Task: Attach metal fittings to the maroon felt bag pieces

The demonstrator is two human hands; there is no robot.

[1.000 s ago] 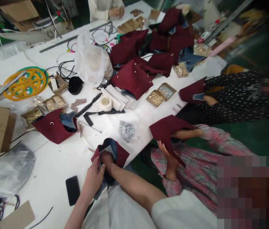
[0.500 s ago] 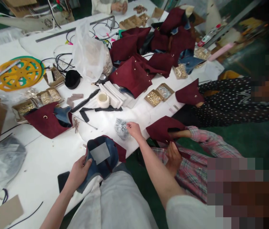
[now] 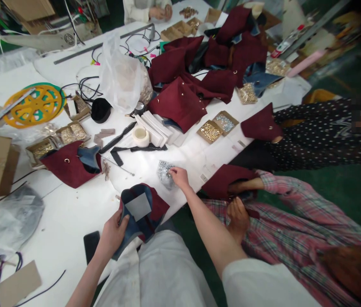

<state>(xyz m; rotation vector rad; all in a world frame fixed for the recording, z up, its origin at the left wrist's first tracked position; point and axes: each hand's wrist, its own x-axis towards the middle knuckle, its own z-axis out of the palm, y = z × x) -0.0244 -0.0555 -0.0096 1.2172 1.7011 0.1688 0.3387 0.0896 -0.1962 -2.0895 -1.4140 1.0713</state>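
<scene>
My left hand (image 3: 114, 230) grips the near-left edge of a maroon fabric bag piece (image 3: 160, 204) with a blue lining, which lies at the table edge against my lap. A pale grey rectangle (image 3: 138, 206) shows on its lining. My right hand (image 3: 179, 176) reaches forward, fingers pinched at a small clear bag of silvery studs (image 3: 165, 169) on the white table. Whether a stud is between the fingertips is too small to tell. To the left lies another maroon piece (image 3: 71, 164) with a metal ring.
Beyond my hands are a tape roll (image 3: 141, 134), a box of gold studs (image 3: 210, 131) and a heap of maroon pieces (image 3: 180, 102). A phone (image 3: 91, 246) lies by my left forearm. On my right, a co-worker's hands (image 3: 238, 215) handle a maroon piece (image 3: 223, 181).
The whole view has shifted slightly, so things sit a little further right. My right hand stays at the stud bag and my left keeps its grip. The co-worker's maroon piece has tilted a little.
</scene>
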